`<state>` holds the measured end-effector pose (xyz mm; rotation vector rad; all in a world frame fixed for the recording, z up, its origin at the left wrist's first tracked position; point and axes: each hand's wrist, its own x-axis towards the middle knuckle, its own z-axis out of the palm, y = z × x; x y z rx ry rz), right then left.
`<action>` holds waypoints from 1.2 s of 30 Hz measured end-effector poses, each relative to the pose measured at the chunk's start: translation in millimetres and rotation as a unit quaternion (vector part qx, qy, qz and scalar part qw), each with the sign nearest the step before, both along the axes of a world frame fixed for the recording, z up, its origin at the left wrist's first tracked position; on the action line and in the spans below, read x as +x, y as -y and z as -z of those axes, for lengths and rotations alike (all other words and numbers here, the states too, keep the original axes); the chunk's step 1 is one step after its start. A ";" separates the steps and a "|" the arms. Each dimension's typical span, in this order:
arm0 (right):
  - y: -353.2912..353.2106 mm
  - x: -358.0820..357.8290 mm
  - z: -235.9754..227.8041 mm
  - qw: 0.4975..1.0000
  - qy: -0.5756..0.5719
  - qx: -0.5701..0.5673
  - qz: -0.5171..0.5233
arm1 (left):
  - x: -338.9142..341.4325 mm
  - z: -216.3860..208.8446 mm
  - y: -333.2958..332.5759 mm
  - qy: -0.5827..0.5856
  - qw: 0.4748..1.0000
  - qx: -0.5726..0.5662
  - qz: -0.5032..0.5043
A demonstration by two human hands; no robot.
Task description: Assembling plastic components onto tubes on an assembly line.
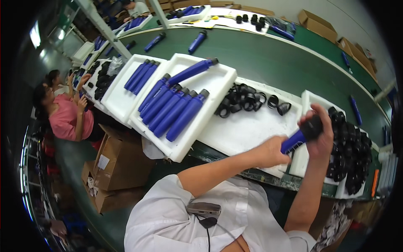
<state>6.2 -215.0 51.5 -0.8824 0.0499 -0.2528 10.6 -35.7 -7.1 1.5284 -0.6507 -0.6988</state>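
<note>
Between my hands is a blue tube (293, 143) with a wide black head, tilted up to the right. My left hand (270, 152) is closed round its lower end. My right hand (322, 136) wraps the black head, somewhat blurred. Below and beyond them lies a white foam tray (226, 136) with loose black rings (247, 101) along its far side. To the left, another white foam tray (224, 86) holds several blue tubes (176, 109) with dark ends, one lying across the top. Beside my right hand, many black heads (350, 147) are heaped on white foam.
A green conveyor belt (260, 59) runs behind the trays, carrying a few blue tubes (197, 42). More foam trays (121, 94) stand farther left, where people (71, 113) sit. Cardboard boxes (121, 164) stand below the bench on the left. An orange stick (375, 182) is at the right.
</note>
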 end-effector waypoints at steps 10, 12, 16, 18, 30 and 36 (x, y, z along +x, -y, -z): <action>-2.5 3.4 18.5 0.993 -0.072 -0.059 0.069 | 0.6 -11.5 10.6 -0.046 0.995 0.085 -0.026; 5.0 -0.7 16.4 0.996 0.045 0.004 -0.072 | 2.6 -12.2 6.1 -0.420 0.884 -0.079 0.189; 6.0 3.4 17.8 0.999 -0.016 -0.025 -0.029 | -2.4 1.8 16.9 -0.272 0.961 0.021 0.033; 2.6 13.6 26.4 0.984 -0.110 -0.067 0.127 | 1.1 11.3 31.9 -0.028 0.992 0.093 -0.079; 31.7 62.1 57.3 0.948 -0.166 -0.081 0.259 | 39.7 18.7 70.3 0.169 0.938 0.270 -0.134; 51.5 52.1 55.5 0.875 -0.122 -0.305 0.356 | 165.9 -11.7 79.4 0.062 0.958 0.216 -0.178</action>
